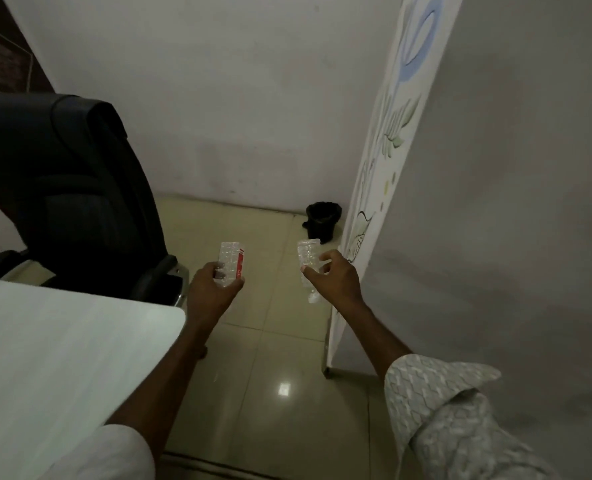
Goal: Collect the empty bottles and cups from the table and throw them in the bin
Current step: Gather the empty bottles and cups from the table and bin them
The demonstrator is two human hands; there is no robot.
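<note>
Carrying two clear bottles toward the bin point(323, 221): my left hand point(214, 287) is closed round the red-labelled bottle point(232, 261), my right hand point(336, 277) pinches the plain bottle point(307, 259) in loosely curled fingers. Both are off the counter point(62, 341); neither is binned yet. Whether cups remain on the counter cannot be told. The bin stands in the far corner on the floor. A chair point(69, 188) on the left and a panel point(384, 161) on the right narrow the path.

A pale tiled floor point(280, 344) carries a black bin point(322, 221) in the far right corner, just beside a printed panel point(363, 216) standing along the right. A black chair point(69, 188) stands left. A white table point(62, 362) fills the near left.
</note>
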